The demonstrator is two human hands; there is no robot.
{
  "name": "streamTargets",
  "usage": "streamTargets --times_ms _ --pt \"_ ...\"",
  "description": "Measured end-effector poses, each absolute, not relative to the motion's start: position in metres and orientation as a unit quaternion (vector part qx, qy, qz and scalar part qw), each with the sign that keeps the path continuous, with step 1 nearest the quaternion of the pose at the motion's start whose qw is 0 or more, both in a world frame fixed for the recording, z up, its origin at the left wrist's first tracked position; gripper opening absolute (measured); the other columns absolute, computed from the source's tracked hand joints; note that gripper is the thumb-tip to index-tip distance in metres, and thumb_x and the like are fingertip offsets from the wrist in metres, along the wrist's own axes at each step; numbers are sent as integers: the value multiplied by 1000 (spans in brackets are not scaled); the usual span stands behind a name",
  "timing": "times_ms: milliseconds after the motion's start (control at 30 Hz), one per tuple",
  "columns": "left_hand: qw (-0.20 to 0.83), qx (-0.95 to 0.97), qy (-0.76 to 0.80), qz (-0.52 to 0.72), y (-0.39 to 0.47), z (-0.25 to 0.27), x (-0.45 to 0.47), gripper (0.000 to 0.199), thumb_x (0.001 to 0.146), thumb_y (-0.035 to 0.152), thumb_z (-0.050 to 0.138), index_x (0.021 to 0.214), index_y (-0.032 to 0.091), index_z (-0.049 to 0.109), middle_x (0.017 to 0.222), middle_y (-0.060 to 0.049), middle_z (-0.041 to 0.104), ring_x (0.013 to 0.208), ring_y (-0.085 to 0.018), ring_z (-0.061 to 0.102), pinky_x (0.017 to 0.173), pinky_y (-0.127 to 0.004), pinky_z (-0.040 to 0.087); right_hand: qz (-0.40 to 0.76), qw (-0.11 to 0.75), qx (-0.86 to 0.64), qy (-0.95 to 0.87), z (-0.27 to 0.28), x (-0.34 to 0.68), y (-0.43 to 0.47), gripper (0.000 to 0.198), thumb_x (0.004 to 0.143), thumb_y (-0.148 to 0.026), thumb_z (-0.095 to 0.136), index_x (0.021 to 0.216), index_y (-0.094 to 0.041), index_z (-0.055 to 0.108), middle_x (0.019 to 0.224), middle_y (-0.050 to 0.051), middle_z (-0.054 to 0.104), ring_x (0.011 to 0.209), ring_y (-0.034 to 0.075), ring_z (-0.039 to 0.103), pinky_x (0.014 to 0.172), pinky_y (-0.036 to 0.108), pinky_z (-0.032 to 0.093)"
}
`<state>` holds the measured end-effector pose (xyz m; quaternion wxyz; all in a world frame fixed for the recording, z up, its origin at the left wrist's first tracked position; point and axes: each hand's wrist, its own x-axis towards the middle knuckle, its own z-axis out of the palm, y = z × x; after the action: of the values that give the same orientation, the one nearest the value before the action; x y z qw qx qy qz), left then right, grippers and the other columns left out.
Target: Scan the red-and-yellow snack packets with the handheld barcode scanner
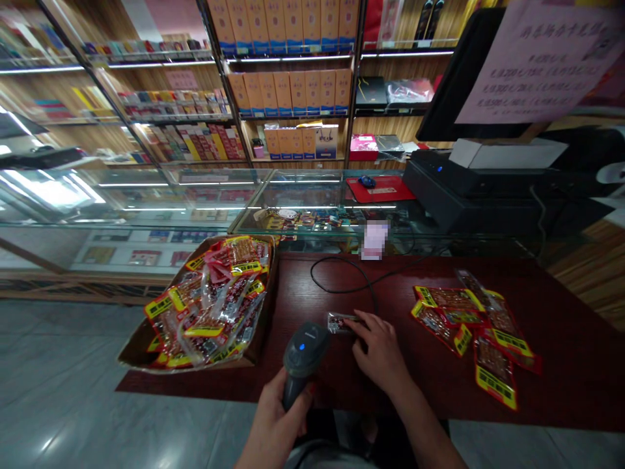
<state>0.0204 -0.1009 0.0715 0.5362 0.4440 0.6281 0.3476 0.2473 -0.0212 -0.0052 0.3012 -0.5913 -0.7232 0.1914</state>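
Observation:
My left hand point(283, 413) is wrapped round the handle of a dark grey barcode scanner point(305, 348), which has a small blue light on top. The scanner is held above the table, its head beside a small clear-wrapped snack packet point(338, 323). My right hand point(383, 348) rests fingertips on that packet's right end, fingers apart and pressing on it against the table. To the left stands a cardboard box point(131, 345) heaped with red and yellow snack packets point(209, 299). More of these packets point(495, 371) lie in a loose pile on the right.
The dark red-brown table point(312, 280) carries a black cable point(336, 291) looped behind the packet. Beyond it runs a glass display counter point(195, 185) with a red mat point(381, 189). A monitor point(454, 71) stands over a black machine point(469, 189) at right. Shelves of boxes point(293, 91) line the wall.

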Motion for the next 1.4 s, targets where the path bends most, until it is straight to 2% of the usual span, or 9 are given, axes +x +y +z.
streamTargets --times_ms 133,267,400,467,700,867,1100,1267,1400 --pt "542 454 620 340 -100 69 17 38 80 53 69 87 17 64 51 7 51 47 -12 48 49 -22 39 155 268 -606 -733 -8 255 -15 45 93 -24 59 137 -27 63 144 11 64 137 31 54 117 61 30" --pt "553 457 615 327 -101 67 15 39 82 55 68 88 17 64 51 8 49 47 -11 45 47 -21 37 144 235 -597 -753 -9 264 -4 43 92 -23 65 134 -28 64 129 8 72 124 31 64 118 67 25" --pt "546 476 614 315 -105 64 14 38 83 54 68 87 16 64 54 7 49 48 -11 45 47 -20 36 148 224 -592 -760 -10 267 2 37 92 -22 67 128 -27 69 119 7 72 111 27 69 105 50 47" --pt "549 483 609 308 -108 62 14 38 83 53 67 86 16 64 56 7 48 48 -10 44 46 -20 35 154 224 -593 -758 -10 267 3 36 93 -23 66 128 -25 69 119 8 71 108 26 70 97 43 53" --pt "569 481 593 306 -111 56 17 39 85 55 66 90 16 65 54 7 48 46 -10 41 43 -20 32 173 237 -610 -736 -16 269 4 36 92 -16 61 125 -27 70 121 8 72 112 26 69 98 44 51" --pt "565 463 604 317 -109 60 20 37 84 53 69 86 16 65 51 7 48 45 -9 39 43 -19 30 190 261 -604 -729 -13 269 3 31 91 -25 64 120 -30 72 116 5 73 106 26 71 93 42 54" --pt "567 422 616 347 -111 52 17 39 83 53 68 94 16 67 51 8 46 42 -9 38 41 -20 29 215 324 -584 -712 3 269 8 22 92 -32 59 103 -26 76 101 6 76 90 24 76 81 36 60" --pt "553 386 634 378 -110 38 0 41 82 51 71 103 16 71 52 7 48 46 -12 43 44 -21 34 190 376 -538 -730 47 224 46 30 98 -31 50 115 -24 74 114 7 79 103 23 75 90 35 59" --pt "530 393 636 400 -110 33 -16 38 77 46 76 99 15 76 68 -1 62 65 -17 55 61 -24 46 146 359 -447 -807 106 136 88 32 101 -22 50 119 -30 76 127 2 76 117 21 67 104 37 49"
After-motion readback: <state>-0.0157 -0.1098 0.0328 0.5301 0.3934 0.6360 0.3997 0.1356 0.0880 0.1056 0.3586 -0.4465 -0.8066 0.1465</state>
